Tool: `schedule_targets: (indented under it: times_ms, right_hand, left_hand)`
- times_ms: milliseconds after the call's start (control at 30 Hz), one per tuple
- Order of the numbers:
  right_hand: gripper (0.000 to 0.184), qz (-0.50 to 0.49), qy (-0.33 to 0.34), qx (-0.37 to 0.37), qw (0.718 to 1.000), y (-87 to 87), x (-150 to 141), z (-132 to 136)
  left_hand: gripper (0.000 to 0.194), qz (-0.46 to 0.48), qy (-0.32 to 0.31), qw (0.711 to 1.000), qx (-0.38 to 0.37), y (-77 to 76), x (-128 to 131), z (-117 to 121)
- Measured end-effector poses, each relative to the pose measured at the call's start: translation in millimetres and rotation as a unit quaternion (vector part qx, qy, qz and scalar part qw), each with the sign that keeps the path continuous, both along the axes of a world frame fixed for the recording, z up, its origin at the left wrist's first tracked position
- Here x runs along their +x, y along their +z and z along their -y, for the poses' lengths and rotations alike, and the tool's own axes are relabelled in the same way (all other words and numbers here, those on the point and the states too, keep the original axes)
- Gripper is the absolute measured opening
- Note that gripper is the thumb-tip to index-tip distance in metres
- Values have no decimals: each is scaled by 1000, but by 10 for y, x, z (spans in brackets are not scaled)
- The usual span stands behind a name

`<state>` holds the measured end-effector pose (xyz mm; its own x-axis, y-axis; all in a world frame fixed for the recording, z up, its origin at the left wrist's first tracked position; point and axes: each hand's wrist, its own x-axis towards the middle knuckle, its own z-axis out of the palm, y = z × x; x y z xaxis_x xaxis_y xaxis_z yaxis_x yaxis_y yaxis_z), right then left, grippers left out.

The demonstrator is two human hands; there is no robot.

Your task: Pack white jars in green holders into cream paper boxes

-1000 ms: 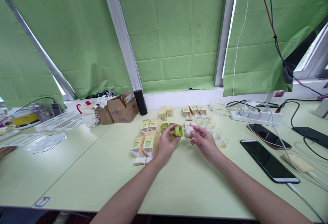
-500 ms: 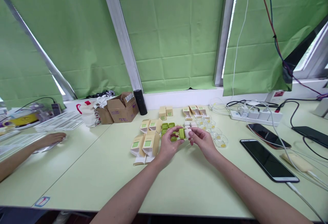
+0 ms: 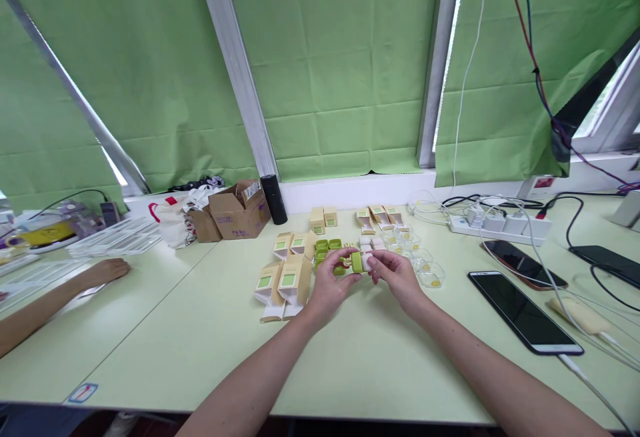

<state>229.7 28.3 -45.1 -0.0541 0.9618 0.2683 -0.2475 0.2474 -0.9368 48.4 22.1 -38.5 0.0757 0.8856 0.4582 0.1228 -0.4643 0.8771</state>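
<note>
My left hand (image 3: 331, 285) is closed on a green earbud case cover (image 3: 357, 262), with a gold ring or clasp on its left side. Between the fingers of my right hand (image 3: 398, 278) is a white earbud case (image 3: 367, 262), pressed against the cover's right end and seemingly partly inside it. Several more green covers (image 3: 321, 245) lie just behind my left hand, partly hidden by it. Behind my right hand sit several small white cases (image 3: 371, 242). Clear plastic packs (image 3: 431, 274) with yellow bits lie to its right.
Cream boxes with green labels (image 3: 295, 278) stand left of my hands, others farther back. Phones (image 3: 525, 310), a power strip (image 3: 500, 225) and cables occupy the right side. A cardboard box (image 3: 240, 210) and black cylinder (image 3: 274, 199) stand behind. Another person's hand (image 3: 106, 272) rests at left.
The green cover has shifted slightly right, covering a little more of the white case. At the left, the other person's hand has moved slightly.
</note>
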Motion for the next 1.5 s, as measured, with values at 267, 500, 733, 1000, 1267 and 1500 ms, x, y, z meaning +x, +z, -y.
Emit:
schedule_targets:
  times_ms: [267,500,733,1000,1267,1500]
  right_hand:
    - [51,11,8,0,1000,17,3,3]
    - [57,25,7,-8,1000,-16,13,-18]
    - [55,27,18,-13,999,-10,8,-17]
    - [55,28,18,-18,999,1,1,-1]
    - [57,16,11,-29,999,-4,-22,7]
    - [57,8,11,-28,1000,-49,-37,6]
  left_hand:
    - [49,-16,1,1000,7,12,-6,14]
    - [49,-39,4,999,4,0,3,30]
    - [47,-57,12,998,17,6,10,51]
    - [42,-63,15,997,40,-4,34,78]
    - [40,-61,3,997,44,-31,59,74]
    - [43,-42,-2,998,47,-108,45,36]
